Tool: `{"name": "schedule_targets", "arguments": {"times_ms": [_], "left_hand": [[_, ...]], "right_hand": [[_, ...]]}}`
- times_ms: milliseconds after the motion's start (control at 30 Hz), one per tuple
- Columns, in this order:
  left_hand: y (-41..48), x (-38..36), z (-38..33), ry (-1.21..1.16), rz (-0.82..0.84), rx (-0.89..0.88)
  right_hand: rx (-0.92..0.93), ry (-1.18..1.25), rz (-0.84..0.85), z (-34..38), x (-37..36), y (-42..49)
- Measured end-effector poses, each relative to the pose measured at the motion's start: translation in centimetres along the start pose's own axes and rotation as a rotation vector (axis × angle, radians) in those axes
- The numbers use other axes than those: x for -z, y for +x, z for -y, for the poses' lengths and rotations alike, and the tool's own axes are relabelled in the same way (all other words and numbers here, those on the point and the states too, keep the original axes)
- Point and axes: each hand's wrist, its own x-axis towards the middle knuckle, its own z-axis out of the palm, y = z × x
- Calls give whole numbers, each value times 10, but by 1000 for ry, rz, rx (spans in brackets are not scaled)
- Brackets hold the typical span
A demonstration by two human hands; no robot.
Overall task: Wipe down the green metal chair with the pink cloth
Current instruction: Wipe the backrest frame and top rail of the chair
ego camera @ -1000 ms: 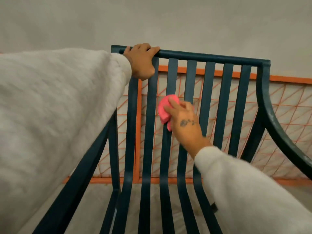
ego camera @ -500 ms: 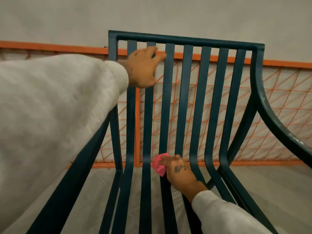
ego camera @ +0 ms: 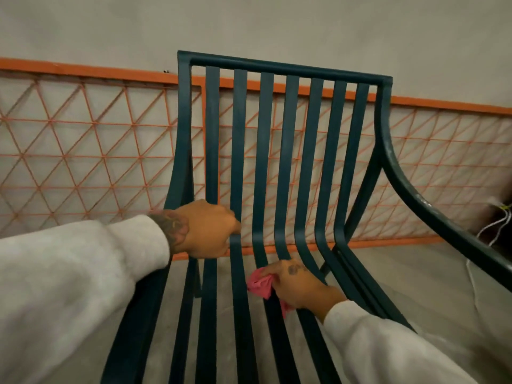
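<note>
The pink cloth [ego camera: 260, 285] is bunched up and pressed onto a slat right where the chair [ego camera: 285, 70] bends from backrest into seat, roughly the middle of the row of slats. The right hand [ego camera: 297, 286] has it clamped, fingers folded over the wad, and a tail of fabric pokes out under the palm. The left hand [ego camera: 206, 231] sits on the slats nearer the left side, at the same bend; its grip looks wrapped around a slat to brace the frame, though the fingertips are hidden behind the metal, so I can't say how tight.

Now, the step in hand is running the cloth along a slat, and the bend is the awkward part. To do it well, I'd say keep the wad flat against the slat's face and let the wrist roll with the curve so pressure doesn't lift off at the corner. Wrapping the cloth partly round the edges would catch the sides too, since grime likes those narrow gaps. That loose tail could snag between slats, so tucking it in would help. The right armrest [ego camera: 432, 206] shows pale scuffs or dust and looks untouched so far. Behind it all, an orange lattice fence [ego camera: 83, 151] and a grey wall [ego camera: 249, 23].
</note>
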Motion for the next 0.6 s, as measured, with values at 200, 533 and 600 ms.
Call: {"name": "schedule_targets", "arguments": {"times_ms": [200, 533, 600], "left_hand": [[-25, 11, -27, -91, -46, -23], [-41, 7, -51, -157, -109, -99], [-43, 4, -52, -194, -66, -113]], "right_hand": [[-112, 272, -119, 16, 23, -76], [-235, 797, -538, 55, 56, -190], [-251, 774, -575, 63, 49, -207]]}}
